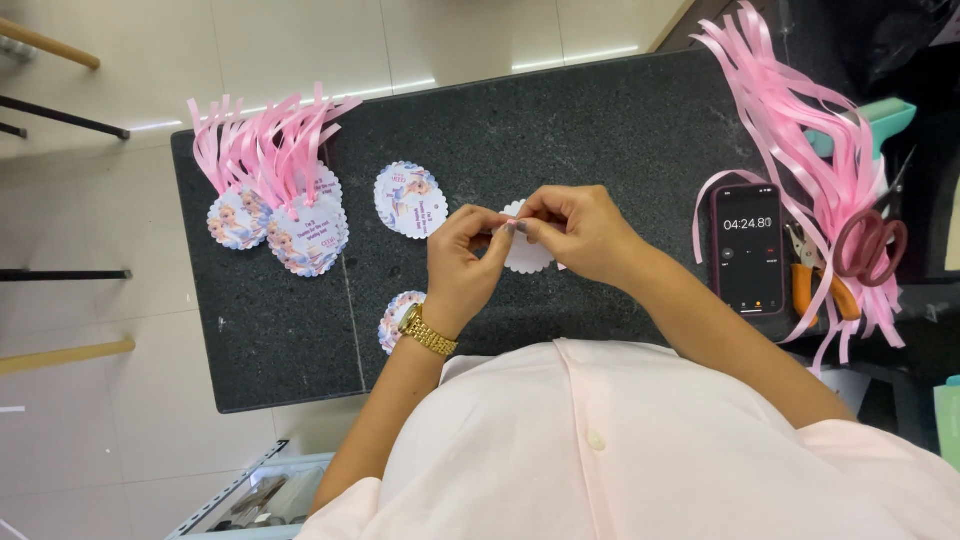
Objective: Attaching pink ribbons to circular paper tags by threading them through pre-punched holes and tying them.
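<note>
My left hand and my right hand meet over the dark stone table. Together they pinch a white scalloped round tag, seen from its blank back, with a bit of pink ribbon at its top edge between my fingertips. A gold watch sits on my left wrist. One printed scalloped tag lies flat just left of my hands. Another printed tag peeks out beside my left wrist.
A pile of finished tags with pink ribbons lies at the table's left end. At the right are a phone showing a timer, loose pink ribbon strips, scissors, orange-handled pliers and a teal tool.
</note>
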